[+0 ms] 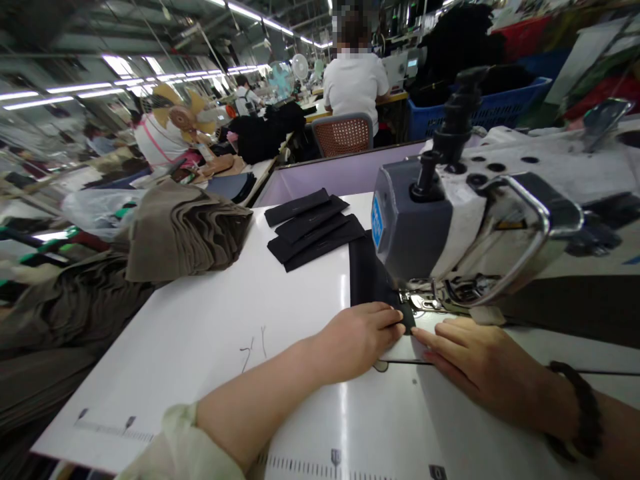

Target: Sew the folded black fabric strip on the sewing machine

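Note:
A dark fabric piece [370, 277] lies on the white table under the sewing machine head [415, 220], with its near end at the presser foot [417, 301]. My left hand [367, 339] is closed over that near end, fingers together and pressed on the cloth beside the foot. My right hand [473, 353] is open just right of it, palm down, with its index fingertip stretched to the fabric's edge. Beyond my left hand, several folded black fabric pieces [313, 230] lie overlapping in a loose fan. The needle itself cannot be made out.
Stacked brown fabric pieces [185, 230] stand at the left table edge. Ruler marks [300, 467] run along the white tabletop [200, 367]. Behind the table are a chair [344, 135], a seated person [354, 83], a blue crate [465, 117] and a yellow-bladed fan [183, 115].

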`<control>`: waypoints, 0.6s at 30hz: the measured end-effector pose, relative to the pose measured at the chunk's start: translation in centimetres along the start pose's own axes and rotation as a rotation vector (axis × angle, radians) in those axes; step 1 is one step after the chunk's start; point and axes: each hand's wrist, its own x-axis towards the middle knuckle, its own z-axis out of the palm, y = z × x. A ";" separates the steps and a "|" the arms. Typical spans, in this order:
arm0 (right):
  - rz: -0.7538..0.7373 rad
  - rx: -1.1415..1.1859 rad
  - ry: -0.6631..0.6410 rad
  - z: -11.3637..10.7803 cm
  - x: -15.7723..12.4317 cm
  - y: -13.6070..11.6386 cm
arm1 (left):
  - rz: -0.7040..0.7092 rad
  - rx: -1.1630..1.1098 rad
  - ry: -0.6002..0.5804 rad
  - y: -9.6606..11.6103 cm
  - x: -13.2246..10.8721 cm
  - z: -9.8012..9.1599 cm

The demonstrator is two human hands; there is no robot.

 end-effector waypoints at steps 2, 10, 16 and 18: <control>0.026 -0.001 -0.004 0.2 0.0 0.2 | -0.031 -0.016 0.004 -0.1 0.2 0.1; 0.101 -0.081 0.032 0.6 0.3 0.8 | -0.124 -0.083 0.009 -1.0 0.9 0.1; 0.118 -0.140 0.045 1.2 0.2 0.9 | -0.151 -0.049 0.073 -1.6 1.1 0.5; 0.114 -0.133 0.035 1.2 0.1 0.9 | -0.163 -0.034 0.087 -1.8 1.1 0.7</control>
